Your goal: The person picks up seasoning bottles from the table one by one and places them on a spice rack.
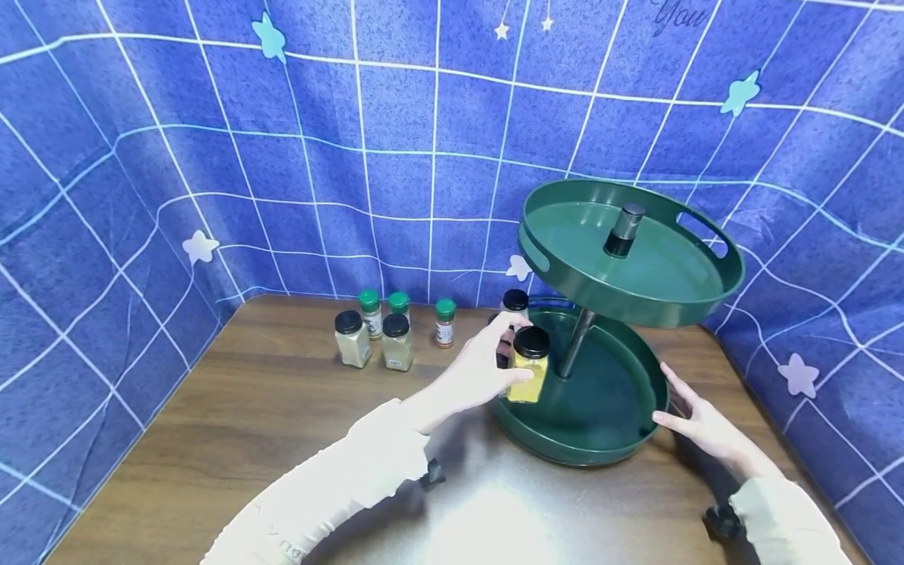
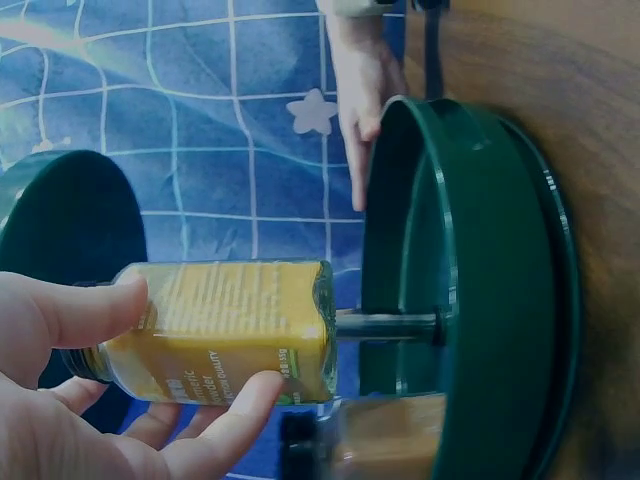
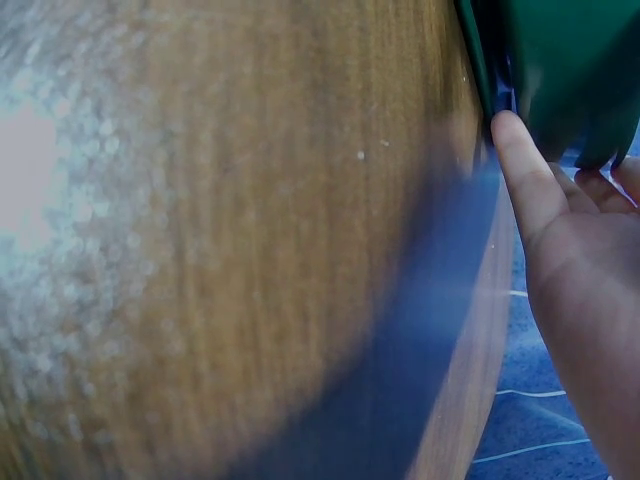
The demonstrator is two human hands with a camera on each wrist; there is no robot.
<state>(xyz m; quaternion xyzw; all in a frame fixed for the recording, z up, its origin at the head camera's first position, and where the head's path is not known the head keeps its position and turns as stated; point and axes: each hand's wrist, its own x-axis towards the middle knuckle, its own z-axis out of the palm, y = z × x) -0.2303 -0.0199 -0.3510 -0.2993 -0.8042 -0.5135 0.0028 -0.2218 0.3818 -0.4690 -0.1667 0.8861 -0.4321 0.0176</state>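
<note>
The left hand (image 1: 487, 365) grips a jar of yellow powder with a black lid (image 1: 530, 365), held over the left side of the lower green tray (image 1: 579, 451). In the left wrist view the fingers and thumb of the left hand (image 2: 150, 380) lie around the yellow jar (image 2: 230, 320); another jar (image 2: 390, 435) is in the tray below it. Black-lidded jars, partly hidden by the left hand, stand at the tray's left. The right hand (image 1: 706, 428) touches the tray's right rim with extended fingers; in the right wrist view the right hand (image 3: 590, 260) is at the green wall (image 3: 570, 80).
The upper green tray (image 1: 636, 302) stands over the lower one on a metal post (image 1: 577, 345). Left of the hands, two black-lidded jars (image 1: 353, 345) and three green-capped bottles (image 1: 445, 326) stand on the wooden table (image 1: 282, 408). A blue grid cloth (image 1: 395, 188) hangs behind.
</note>
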